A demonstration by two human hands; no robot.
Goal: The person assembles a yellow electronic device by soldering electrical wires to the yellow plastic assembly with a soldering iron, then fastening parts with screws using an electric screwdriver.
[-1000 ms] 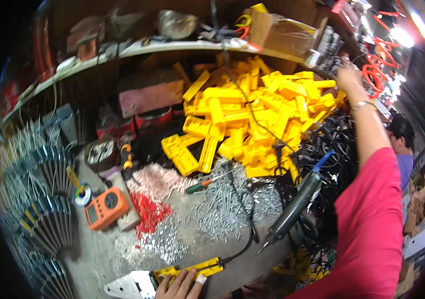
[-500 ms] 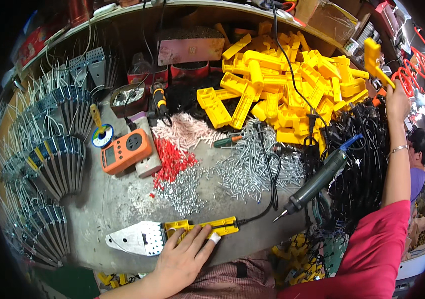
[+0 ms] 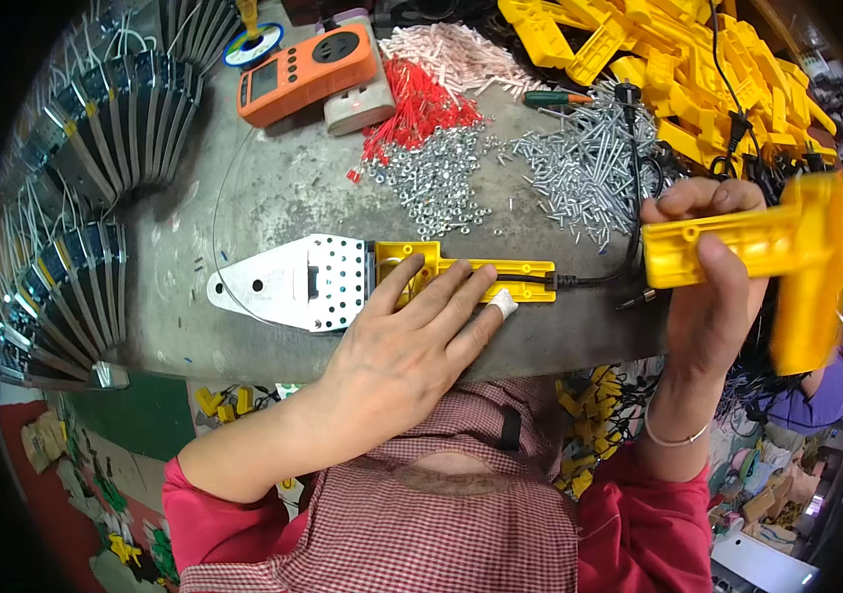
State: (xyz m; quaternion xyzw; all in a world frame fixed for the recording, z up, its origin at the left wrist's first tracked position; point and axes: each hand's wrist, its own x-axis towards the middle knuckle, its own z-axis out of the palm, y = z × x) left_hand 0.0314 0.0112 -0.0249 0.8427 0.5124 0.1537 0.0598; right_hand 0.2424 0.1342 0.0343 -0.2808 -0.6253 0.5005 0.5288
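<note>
L hand [image 3: 397, 346] on yel hsg [image 3: 530, 268] | R hand [image 3: 713, 306] grips yel shell [image 3: 723, 247], rt of hsg | mtl plate [image 3: 288, 282] lft of hsg

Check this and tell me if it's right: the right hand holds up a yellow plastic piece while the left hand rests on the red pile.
Not quite: in the head view, the left hand rests on a yellow handle part beside the metal plate. The right hand does hold up a yellow plastic piece.
</note>
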